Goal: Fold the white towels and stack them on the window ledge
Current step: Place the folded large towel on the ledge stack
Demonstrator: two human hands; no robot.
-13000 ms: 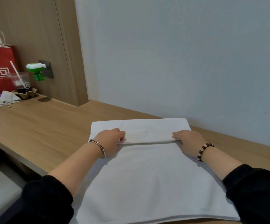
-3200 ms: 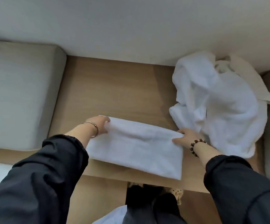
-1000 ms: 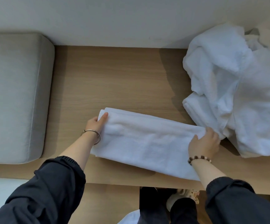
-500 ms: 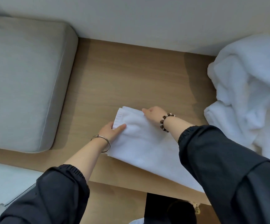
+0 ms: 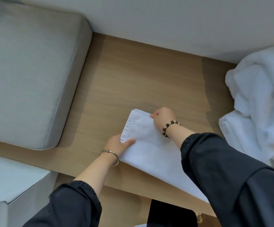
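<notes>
My left grip (image 5: 118, 145) and right grip (image 5: 164, 117) pinch the folded towel (image 5: 149, 145) on the wooden ledge (image 5: 141, 79). A grey cushion (image 5: 31, 71) lies left.

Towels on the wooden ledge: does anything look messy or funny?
Yes. At the right end of the light wooden ledge, a heap of crumpled white towels lies bunched and unfolded. The folded white towel that the left hand and right hand grip at its corners sits a bit slanted to the ledge's front edge.
</notes>
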